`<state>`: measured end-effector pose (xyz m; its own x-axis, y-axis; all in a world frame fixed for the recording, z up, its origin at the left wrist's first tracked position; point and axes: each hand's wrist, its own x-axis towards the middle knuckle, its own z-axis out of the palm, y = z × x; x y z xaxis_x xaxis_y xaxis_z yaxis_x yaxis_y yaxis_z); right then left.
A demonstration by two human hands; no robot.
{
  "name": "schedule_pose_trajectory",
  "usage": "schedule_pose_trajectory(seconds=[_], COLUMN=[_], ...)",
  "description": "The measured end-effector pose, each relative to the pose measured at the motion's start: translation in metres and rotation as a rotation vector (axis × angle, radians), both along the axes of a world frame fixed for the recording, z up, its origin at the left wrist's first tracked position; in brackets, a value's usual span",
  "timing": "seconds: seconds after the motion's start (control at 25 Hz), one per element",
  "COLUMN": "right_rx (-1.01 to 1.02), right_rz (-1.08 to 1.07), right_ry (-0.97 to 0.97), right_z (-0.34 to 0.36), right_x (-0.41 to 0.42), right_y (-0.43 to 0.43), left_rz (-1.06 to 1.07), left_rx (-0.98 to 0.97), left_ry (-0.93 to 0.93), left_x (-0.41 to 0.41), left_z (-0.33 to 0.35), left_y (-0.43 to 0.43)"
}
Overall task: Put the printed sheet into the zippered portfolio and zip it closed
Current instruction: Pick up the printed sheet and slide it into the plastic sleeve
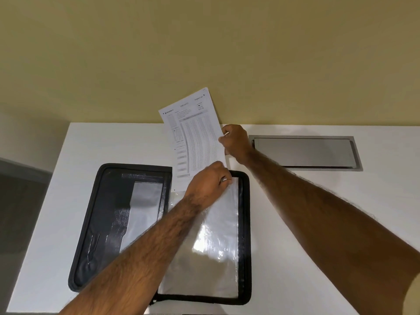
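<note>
The black zippered portfolio (pixel 100 223) lies unzipped and spread flat on the white table (pixel 318 223). Its right half holds clear plastic sleeves (pixel 216 242). The printed sheet (pixel 193 137), white with dense grey tables, stands nearly upright above the top edge of the right half, its lower end at the sleeve's mouth. My right hand (pixel 236 142) grips the sheet's right edge. My left hand (pixel 209 183) pinches the top of the plastic sleeve at the sheet's lower corner, and whether it touches the sheet too is unclear.
A grey metal cable flap (pixel 304 153) is set flush into the table at the back right. A yellowish wall (pixel 204 53) rises right behind the table. The table's left edge drops to a dark floor (pixel 20 201).
</note>
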<state>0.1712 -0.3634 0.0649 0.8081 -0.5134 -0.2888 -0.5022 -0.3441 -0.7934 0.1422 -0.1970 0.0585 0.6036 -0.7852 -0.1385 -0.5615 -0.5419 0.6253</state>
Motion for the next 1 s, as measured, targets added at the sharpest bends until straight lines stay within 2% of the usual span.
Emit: schedule_pose_trajectory(seconds=[0.24, 0.44, 0.68, 1.0], right_rx=[-0.003, 0.056, 0.053, -0.106], right_rz=[0.01, 0.016, -0.007, -0.058], right_ry=[0.001, -0.005, 0.003, -0.1], right_z=[-0.007, -0.004, -0.005, -0.012], right_x=[-0.001, -0.003, -0.001, -0.007], right_y=[-0.002, -0.001, 0.0, 0.011], left_rz=[0.041, 0.037, 0.226, 0.206], left_rx=[0.185, 0.29, 0.216, 0.244], left_ry=[0.02, -0.038, -0.188, -0.225], left_x=[-0.005, -0.017, -0.063, -0.062], left_z=[0.013, 0.014, 0.02, 0.033], left_y=[-0.007, 0.01, 0.006, -0.002])
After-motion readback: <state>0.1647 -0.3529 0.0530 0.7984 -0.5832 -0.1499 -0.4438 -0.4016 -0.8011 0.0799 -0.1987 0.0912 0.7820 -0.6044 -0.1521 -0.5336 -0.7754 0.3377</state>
